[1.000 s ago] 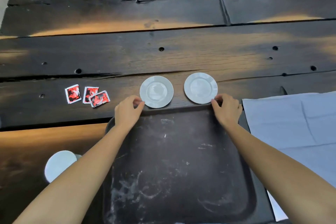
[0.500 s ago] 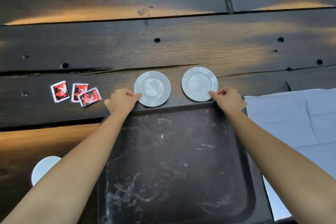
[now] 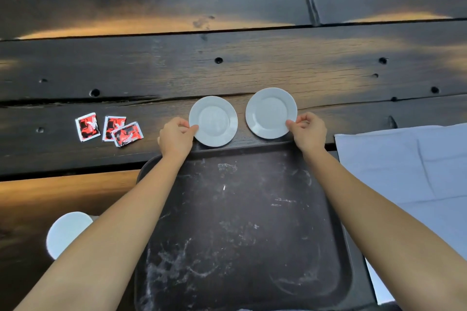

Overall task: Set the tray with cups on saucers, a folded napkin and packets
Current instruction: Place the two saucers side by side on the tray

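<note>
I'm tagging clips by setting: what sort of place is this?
Probably a cafe or home serving table: a worn dark plank table with a scuffed serving tray, two saucers, and red packets.

The bench (image 3: 252,68) is built of wide, dark, weathered wooden planks running left to right, split by long cracks and seams, dotted with small round holes and worn to bare tan wood in patches that catch a warm orange light, brightest along the plank edges.

Dark plank table (image 3: 252,63), worn pale patches, knot holes.
</note>
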